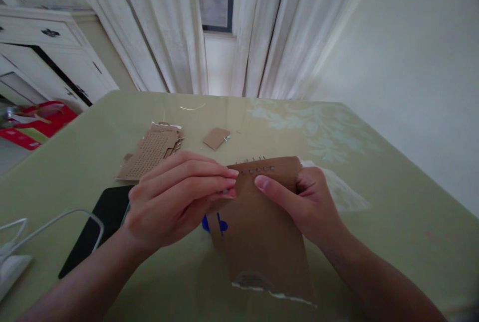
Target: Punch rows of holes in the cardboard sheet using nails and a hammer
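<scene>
Here, the right hand holds a torn-edged cardboard piece over the bench, its thumb just below a row of grey pin heads near the top edge. At the cardboard's upper left, the left hand pinches a small grey piece between thumb and fingers. A perforated brown card lies beyond it.

Free room runs along the right of the glossy pale-green surface; a torn-edged brown cardboard sheet blocks the near middle, a flat black rectangular object and looped white cable the left.
</scene>
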`<state>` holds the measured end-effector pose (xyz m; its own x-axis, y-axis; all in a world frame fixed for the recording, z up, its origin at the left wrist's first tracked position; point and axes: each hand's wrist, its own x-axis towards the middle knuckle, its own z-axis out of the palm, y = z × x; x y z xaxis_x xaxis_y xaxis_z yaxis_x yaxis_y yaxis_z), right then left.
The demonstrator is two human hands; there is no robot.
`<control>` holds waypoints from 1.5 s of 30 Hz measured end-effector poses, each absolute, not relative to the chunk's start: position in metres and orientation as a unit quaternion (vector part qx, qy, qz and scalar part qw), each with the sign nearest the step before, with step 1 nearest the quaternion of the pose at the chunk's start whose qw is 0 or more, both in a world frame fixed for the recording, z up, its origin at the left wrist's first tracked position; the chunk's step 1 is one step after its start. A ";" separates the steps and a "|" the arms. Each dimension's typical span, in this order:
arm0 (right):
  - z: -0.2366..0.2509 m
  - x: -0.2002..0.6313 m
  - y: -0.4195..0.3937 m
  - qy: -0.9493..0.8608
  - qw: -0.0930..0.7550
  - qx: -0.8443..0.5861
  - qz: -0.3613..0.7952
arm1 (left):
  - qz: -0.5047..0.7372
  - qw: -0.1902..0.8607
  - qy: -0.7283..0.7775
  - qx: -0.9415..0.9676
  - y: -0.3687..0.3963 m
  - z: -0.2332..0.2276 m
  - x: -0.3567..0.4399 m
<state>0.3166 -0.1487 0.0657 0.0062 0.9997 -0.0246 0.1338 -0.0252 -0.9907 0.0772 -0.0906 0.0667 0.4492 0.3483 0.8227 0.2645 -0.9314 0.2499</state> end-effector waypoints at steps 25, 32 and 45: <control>0.048 0.316 -0.131 -0.433 0.532 -0.536 0.492 | -0.006 0.186 0.573 0.798 0.019 -0.027 0.029; 0.049 0.316 -0.130 -0.422 0.534 -0.520 0.517 | 0.011 0.159 0.585 0.795 0.019 -0.031 0.030; 0.047 0.313 -0.142 -0.378 0.482 -0.429 0.664 | 0.457 0.196 0.171 0.851 -0.058 0.038 0.079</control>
<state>0.3126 -0.1423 0.0470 -0.1675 0.9643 -0.2049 -0.3160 -0.2494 -0.9154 0.0792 -0.0576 0.0384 0.5247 0.4700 0.7098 0.1111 -0.8645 0.4903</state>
